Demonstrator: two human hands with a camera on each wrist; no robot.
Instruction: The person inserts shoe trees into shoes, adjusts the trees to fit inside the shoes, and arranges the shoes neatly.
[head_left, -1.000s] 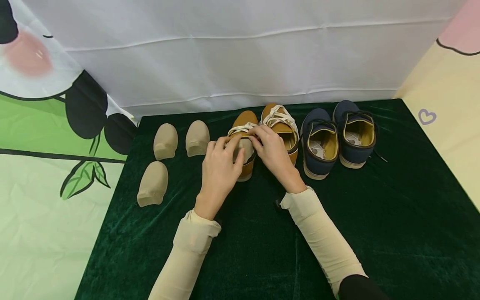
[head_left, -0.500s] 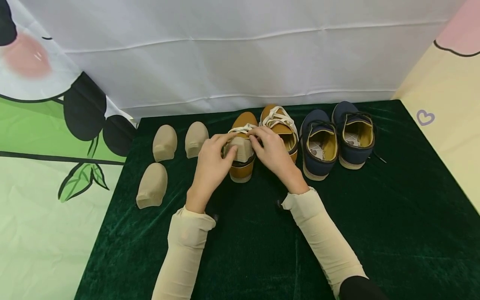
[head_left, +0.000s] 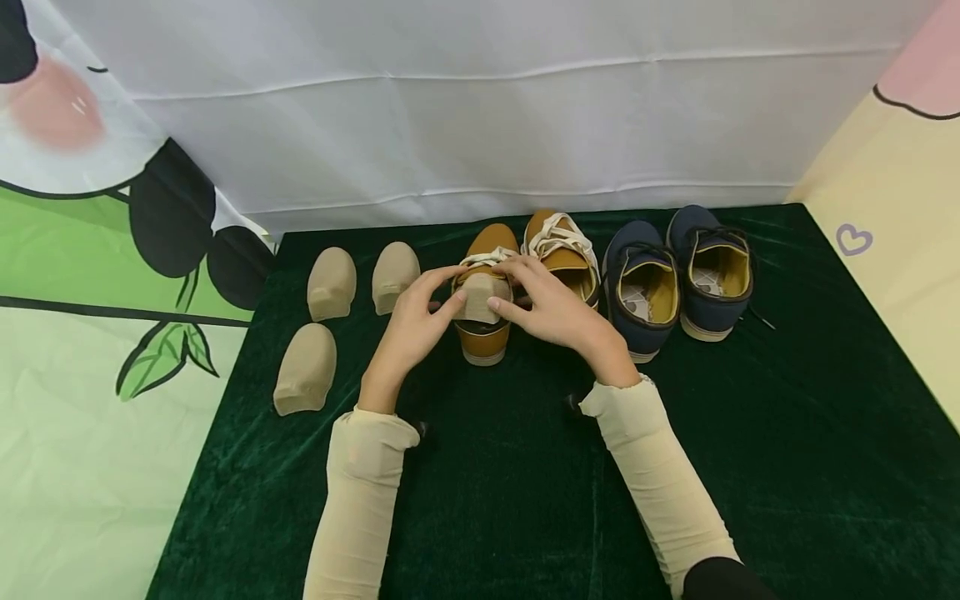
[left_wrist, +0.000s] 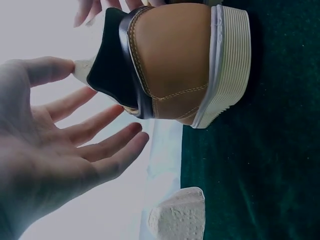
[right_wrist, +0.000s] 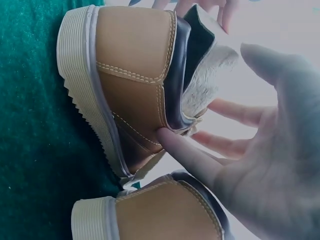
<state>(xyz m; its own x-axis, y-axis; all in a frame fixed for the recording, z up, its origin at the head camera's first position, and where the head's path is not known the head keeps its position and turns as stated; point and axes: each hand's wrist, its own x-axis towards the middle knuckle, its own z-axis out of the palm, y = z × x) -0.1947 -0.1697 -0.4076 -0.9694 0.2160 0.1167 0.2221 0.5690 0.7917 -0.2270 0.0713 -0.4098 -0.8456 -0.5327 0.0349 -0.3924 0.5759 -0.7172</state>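
Observation:
A beige shoe insert [head_left: 480,298] sits in the opening of the left tan shoe [head_left: 483,346], its blunt end standing above the collar. My left hand [head_left: 414,321] holds the insert's left side, thumb on its rear edge and forefinger by the white laces; the other fingers spread beside the shoe. From the other side my right hand [head_left: 558,308] grips it, thumb at the top and forefinger near the tongue. In the right wrist view, one right finger touches the tan leather [right_wrist: 135,107]. The insert's front part is hidden inside the shoe.
Three loose inserts [head_left: 305,368] lie at the left on the green cloth [head_left: 495,492]. The other tan shoe [head_left: 562,242] stands close on the right, then a pair of navy shoes [head_left: 641,287]. A white curtain [head_left: 480,133] hangs behind.
My left hand has drawn back leftward from over the insert, exposing more of it and the shoe's heel. My right thumb has moved onto the insert.

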